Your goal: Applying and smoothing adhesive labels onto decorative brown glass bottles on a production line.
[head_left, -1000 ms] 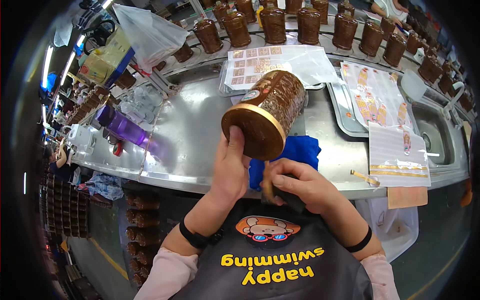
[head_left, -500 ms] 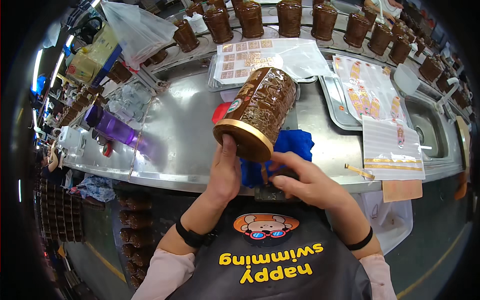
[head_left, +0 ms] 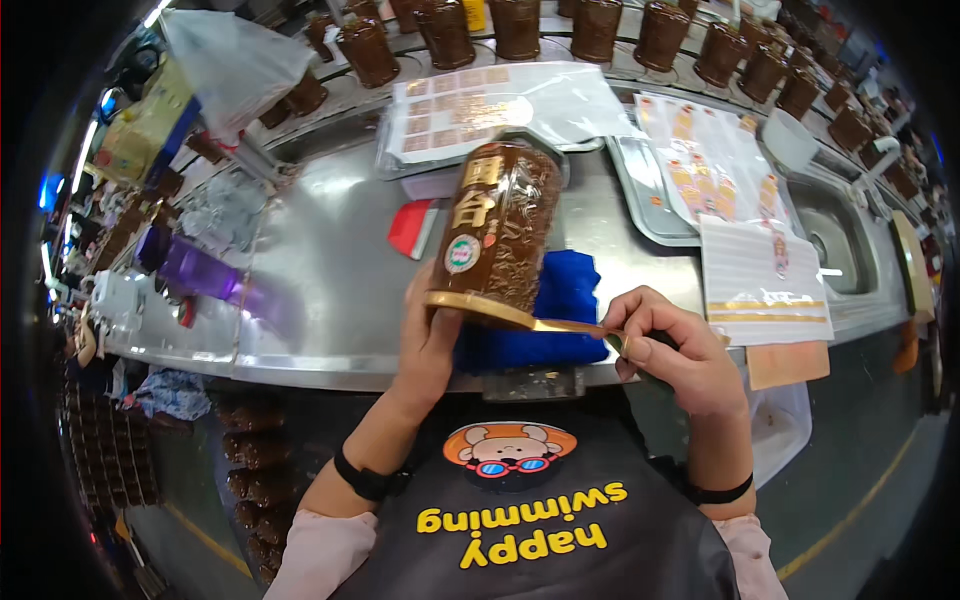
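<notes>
My left hand grips the lower end of a brown jar with a gold lid, held nearly upright above the steel table, its label facing me. My right hand pinches the end of a thin gold strip that stretches from the jar's lid rim toward the right. A blue cloth lies on the table just behind the jar and both hands.
A red scraper lies left of the jar. Label sheets sit behind it, more on a tray at right beside a sink. A purple bottle stands at left. Several brown jars line the back.
The jar has swung from lid-toward-me to nearly upright. My right hand has moved out to the right, drawing the gold strip away from the lid.
</notes>
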### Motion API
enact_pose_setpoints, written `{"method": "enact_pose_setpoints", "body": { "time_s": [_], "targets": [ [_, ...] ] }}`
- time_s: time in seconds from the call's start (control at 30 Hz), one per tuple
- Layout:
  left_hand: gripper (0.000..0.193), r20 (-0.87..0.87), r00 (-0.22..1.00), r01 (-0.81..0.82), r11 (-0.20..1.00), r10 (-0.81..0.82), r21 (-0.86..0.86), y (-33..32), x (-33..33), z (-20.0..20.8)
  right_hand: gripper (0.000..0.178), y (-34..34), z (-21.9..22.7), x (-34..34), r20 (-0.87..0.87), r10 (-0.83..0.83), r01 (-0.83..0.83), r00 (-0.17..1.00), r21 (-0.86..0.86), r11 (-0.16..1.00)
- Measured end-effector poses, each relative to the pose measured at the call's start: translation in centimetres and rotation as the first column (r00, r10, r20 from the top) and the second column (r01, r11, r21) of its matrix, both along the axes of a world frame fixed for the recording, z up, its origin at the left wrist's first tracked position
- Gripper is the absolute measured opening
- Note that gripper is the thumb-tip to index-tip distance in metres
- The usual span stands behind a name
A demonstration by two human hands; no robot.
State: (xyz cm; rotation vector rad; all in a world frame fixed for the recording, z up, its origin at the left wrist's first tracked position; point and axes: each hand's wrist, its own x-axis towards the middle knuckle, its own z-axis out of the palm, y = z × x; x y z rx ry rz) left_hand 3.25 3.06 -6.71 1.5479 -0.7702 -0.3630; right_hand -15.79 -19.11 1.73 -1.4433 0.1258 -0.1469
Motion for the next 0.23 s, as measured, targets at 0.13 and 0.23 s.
{"method": "enact_pose_setpoints", "body": {
  "time_s": [0.13,0.23],
  "targets": [
    [0.062,0.478,0.870,-0.182,0.980,0.122,0.082,-0.5,-0.4,0.7,0.009,-1.5,0.2,-1.3,0.020,-0.027,0.028,0.999,-0.046,0.999],
    [0.070,0.644,0.763,-0.233,0.954,0.060,0.187,-0.2,0.1,2.8,0.009,-2.6,0.5,-2.0,0.045,-0.023,0.030,0.999,-0.176,0.984]
  ]
}}
